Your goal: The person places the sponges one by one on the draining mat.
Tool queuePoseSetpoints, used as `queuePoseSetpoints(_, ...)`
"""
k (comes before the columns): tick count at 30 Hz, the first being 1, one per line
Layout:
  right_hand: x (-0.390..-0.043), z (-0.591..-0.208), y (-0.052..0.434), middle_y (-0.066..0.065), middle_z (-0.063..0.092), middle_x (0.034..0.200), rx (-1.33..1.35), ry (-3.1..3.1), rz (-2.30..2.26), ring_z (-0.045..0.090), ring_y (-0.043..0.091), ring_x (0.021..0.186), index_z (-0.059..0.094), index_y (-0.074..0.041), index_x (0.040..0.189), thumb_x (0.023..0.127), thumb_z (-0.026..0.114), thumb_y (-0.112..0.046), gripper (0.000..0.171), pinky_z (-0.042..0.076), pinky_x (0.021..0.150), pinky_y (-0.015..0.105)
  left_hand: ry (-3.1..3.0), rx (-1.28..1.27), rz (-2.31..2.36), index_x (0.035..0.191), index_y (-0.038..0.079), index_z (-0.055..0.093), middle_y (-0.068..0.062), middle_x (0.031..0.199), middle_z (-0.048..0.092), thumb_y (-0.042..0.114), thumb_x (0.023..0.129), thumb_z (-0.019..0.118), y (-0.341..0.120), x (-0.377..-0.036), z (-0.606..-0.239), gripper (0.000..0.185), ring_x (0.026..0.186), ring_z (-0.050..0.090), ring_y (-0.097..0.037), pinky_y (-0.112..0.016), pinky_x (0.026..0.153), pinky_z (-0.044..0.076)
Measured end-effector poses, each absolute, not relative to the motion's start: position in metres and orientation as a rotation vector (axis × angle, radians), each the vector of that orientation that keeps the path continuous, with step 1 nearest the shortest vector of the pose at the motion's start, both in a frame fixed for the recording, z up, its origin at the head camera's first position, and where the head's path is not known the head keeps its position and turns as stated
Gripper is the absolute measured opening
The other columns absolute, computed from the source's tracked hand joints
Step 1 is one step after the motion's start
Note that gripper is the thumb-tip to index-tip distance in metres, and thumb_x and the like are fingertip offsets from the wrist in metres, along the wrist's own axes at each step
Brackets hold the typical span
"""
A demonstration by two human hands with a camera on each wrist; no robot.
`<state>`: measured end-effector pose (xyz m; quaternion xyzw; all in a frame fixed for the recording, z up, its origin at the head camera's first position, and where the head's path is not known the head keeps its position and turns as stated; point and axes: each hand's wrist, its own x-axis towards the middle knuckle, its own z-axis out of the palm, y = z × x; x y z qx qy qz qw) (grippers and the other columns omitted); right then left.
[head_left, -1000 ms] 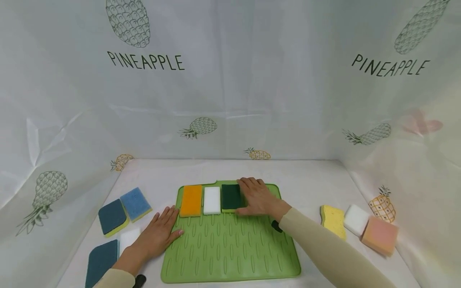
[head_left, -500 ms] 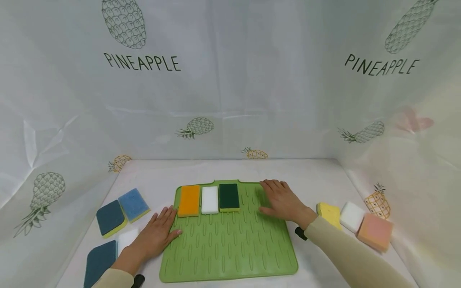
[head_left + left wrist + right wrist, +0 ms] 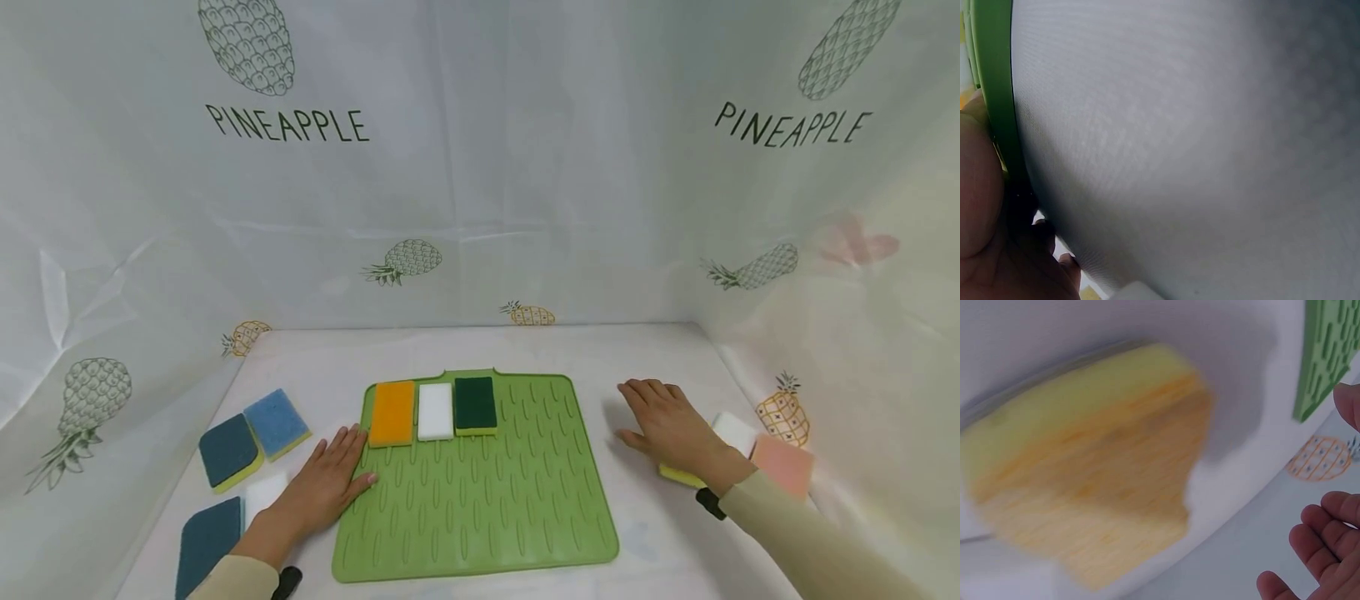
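A green mat (image 3: 480,517) lies on the table. At its near left edge, the left hand (image 3: 322,487) rests flat, fingers straight. To the mat's right, the right hand (image 3: 671,429) hovers with loose, spread fingers over a yellow sponge (image 3: 678,475), holding nothing. Along the mat's far edge sit orange (image 3: 392,413), white (image 3: 436,411) and dark green (image 3: 475,405) sponges.

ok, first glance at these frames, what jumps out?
The green mat at table centre, with orange, white and dark green sponges in a row along its far edge. The left hand lies flat at the mat's left edge. The right hand hovers over a yellow sponge right of the mat.
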<state>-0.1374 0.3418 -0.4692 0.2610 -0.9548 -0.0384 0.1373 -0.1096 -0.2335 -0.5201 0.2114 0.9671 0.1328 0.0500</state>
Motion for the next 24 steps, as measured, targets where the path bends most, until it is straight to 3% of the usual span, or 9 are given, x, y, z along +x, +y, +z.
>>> queuePoseSetpoints(7, -0.115, -0.467, 0.384, 0.023, 0.065, 0.131, 0.693, -2.766, -0.129, 0.060, 0.044, 0.120, 0.060, 0.007, 0.135, 0.083, 0.087, -0.039, 0.074, 0.051, 0.094, 0.063, 2.946, 0.642, 0.397, 0.163, -0.003, 0.034, -0.024, 0.170, 0.031, 0.048, 0.109, 0.055, -0.231, -0.109, -0.518, 0.077, 0.158, 0.028, -0.046, -0.068, 0.124, 0.026)
queuePoseSetpoints(16, -0.095, -0.468, 0.421, 0.022, 0.065, 0.132, 0.702, -2.787, -0.129, 0.059, 0.043, 0.119, 0.060, 0.005, 0.135, 0.080, 0.086, -0.046, 0.079, 0.050, 0.092, 0.063, 2.950, 0.653, 0.403, 0.162, -0.004, 0.036, -0.026, 0.169, 0.032, 0.048, 0.109, 0.055, -0.230, -0.109, -0.517, 0.077, 0.157, 0.029, -0.048, -0.069, 0.123, 0.026)
queuePoseSetpoints(24, -0.088, -0.472, 0.432, 0.024, 0.061, 0.135, 0.590, -2.857, -0.017, 0.056, 0.044, 0.122, 0.056, 0.004, 0.139, 0.078, 0.089, -0.047, 0.085, 0.046, 0.096, 0.067, 2.953, 0.653, 0.398, 0.162, -0.004, 0.035, -0.026, 0.169, 0.032, 0.048, 0.109, 0.055, -0.230, -0.109, -0.517, 0.077, 0.157, 0.029, -0.048, -0.069, 0.123, 0.027)
